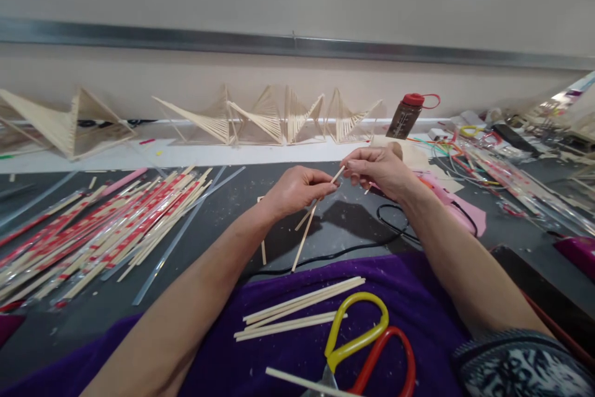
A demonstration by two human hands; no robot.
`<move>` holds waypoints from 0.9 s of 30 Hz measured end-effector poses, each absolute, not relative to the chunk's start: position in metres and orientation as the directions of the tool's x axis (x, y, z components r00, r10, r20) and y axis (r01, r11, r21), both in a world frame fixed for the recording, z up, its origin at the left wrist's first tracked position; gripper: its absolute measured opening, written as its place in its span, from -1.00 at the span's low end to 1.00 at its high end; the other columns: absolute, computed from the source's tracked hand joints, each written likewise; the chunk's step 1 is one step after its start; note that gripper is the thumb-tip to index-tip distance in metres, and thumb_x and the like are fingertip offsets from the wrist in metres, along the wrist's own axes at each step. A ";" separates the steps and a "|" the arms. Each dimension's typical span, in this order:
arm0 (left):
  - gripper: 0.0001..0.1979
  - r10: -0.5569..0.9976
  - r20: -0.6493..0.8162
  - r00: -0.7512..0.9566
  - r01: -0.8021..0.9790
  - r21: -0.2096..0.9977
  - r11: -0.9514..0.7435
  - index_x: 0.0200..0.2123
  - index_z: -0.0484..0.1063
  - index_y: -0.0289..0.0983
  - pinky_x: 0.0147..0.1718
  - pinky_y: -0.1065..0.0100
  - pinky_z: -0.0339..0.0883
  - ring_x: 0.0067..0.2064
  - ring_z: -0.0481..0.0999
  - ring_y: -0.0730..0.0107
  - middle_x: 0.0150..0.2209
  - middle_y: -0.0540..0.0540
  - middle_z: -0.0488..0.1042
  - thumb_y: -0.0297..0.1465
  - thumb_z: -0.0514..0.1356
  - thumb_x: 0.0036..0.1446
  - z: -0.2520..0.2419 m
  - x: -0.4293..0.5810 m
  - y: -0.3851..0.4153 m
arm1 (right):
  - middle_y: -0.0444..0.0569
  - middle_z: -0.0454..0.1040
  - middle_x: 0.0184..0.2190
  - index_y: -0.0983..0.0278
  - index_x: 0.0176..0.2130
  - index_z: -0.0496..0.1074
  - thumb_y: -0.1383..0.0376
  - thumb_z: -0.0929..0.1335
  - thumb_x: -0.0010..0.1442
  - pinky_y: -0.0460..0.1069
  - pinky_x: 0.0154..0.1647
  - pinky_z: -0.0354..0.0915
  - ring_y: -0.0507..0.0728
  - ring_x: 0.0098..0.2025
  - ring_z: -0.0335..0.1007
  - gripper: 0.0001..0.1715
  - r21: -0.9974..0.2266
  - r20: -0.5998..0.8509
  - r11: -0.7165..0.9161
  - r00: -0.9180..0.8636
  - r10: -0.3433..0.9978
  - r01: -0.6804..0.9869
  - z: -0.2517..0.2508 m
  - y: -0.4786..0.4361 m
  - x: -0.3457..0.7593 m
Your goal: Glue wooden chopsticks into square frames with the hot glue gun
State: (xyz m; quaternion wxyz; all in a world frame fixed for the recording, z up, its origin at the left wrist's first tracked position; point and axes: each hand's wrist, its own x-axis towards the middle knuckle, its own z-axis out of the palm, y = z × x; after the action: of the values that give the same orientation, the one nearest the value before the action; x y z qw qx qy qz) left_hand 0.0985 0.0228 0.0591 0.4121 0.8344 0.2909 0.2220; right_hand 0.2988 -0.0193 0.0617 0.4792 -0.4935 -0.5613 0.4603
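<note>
My left hand (300,189) pinches a thin wooden stick (305,239) between thumb and fingertips, where several sticks cross at an angle. The lower ends of these sticks slant down toward the dark table. On the upper end of one short stick my right hand (376,169) closes its thumb and fingers, just right of my left fingertips. The join itself is partly hidden by my fingers. Below, loose wooden sticks (302,301) lie on a purple cloth (214,360). Beside them rest scissors (357,347) with one yellow and one red handle.
Twisted stick models (260,115) line the white ledge at the back. A brown bottle (405,117) with a red lid stands right of them. Wrapped chopsticks (111,230) are heaped on the left. A black cable (325,254) crosses the table; glue-stick-like clear rods lie left.
</note>
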 end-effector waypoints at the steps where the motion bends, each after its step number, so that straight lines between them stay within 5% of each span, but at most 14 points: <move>1: -0.71 0.668 0.157 0.728 0.311 0.792 -0.526 -0.29 0.56 -0.24 -0.61 0.50 0.02 -0.60 0.20 0.57 -0.61 0.06 0.35 -0.22 0.13 0.05 0.059 0.099 0.023 | -0.09 0.48 -0.51 0.33 -0.38 0.46 0.18 0.44 -0.08 -0.20 -0.70 0.11 -0.07 -0.58 0.30 -0.72 -0.988 0.093 0.100 -0.064 0.994 0.120 0.062 -0.019 0.300; 6: -0.78 0.628 0.315 0.712 0.333 0.636 -0.697 -0.30 0.57 -0.18 -0.43 0.49 0.15 -0.40 0.40 0.48 -0.43 0.01 0.49 -0.29 0.15 0.05 0.056 0.100 0.025 | -0.09 0.46 -0.53 0.34 -0.38 0.48 0.23 0.41 -0.05 -0.20 -0.69 0.16 -0.04 -0.54 0.35 -0.77 -0.971 0.109 0.141 -0.167 0.980 0.194 0.066 -0.022 0.307; 13: -0.75 0.570 0.404 0.716 0.424 0.398 -0.814 -0.28 0.55 -0.17 -0.42 0.45 0.11 -0.41 0.37 0.49 -0.41 -0.03 0.46 -0.25 0.10 0.14 0.055 0.102 0.023 | -0.13 0.41 -0.61 0.36 -0.41 0.48 0.31 0.34 0.01 -0.21 -0.67 0.20 -0.07 -0.59 0.31 -0.85 -0.867 0.185 0.251 -0.191 0.964 0.431 0.076 -0.031 0.305; 18: -0.75 0.555 0.427 0.713 0.455 0.321 -0.831 -0.28 0.55 -0.17 -0.40 0.43 0.12 -0.39 0.37 0.47 -0.37 -0.05 0.45 -0.25 0.09 0.15 0.056 0.101 0.021 | -0.15 0.37 -0.60 0.34 -0.46 0.40 0.31 0.32 0.02 -0.22 -0.68 0.19 -0.09 -0.61 0.29 -0.88 -0.882 0.183 0.226 -0.142 0.973 0.413 0.069 -0.029 0.298; 21: -0.76 0.615 0.425 0.664 0.406 0.485 -0.774 -0.31 0.55 -0.20 -0.41 0.44 0.17 -0.43 0.37 0.49 -0.43 -0.03 0.44 -0.26 0.11 0.12 0.060 0.100 0.021 | -0.20 0.32 -0.65 0.31 -0.47 0.35 0.28 0.31 0.03 -0.22 -0.69 0.17 -0.10 -0.66 0.23 -0.87 -0.890 0.200 0.206 -0.058 0.978 0.407 0.065 -0.026 0.294; 24: -0.73 0.744 0.305 0.594 0.269 0.797 -0.541 -0.25 0.51 -0.26 -0.54 0.48 0.19 -0.53 0.35 0.52 -0.53 0.00 0.41 -0.24 0.12 0.09 0.064 0.098 0.020 | -0.23 0.27 -0.71 0.29 -0.48 0.32 0.24 0.30 0.05 -0.20 -0.71 0.13 -0.09 -0.70 0.18 -0.84 -0.897 0.213 0.170 0.061 0.975 0.408 0.062 -0.023 0.294; 27: -0.70 0.806 0.189 0.561 0.144 0.936 -0.321 -0.20 0.47 -0.30 -0.64 0.52 0.16 -0.58 0.34 0.56 -0.52 0.00 0.42 -0.25 0.19 0.02 0.065 0.097 0.022 | -0.20 0.29 -0.71 0.29 -0.52 0.33 0.19 0.30 0.06 -0.18 -0.72 0.10 -0.07 -0.70 0.19 -0.76 -0.882 0.181 0.136 0.058 0.982 0.451 0.060 -0.022 0.297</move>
State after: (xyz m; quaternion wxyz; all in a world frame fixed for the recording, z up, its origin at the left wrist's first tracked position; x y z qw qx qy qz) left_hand 0.0969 0.0221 0.0654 0.4860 0.7379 0.3218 0.3403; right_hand 0.2967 -0.0220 0.0601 0.4354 -0.5826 -0.6150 0.3046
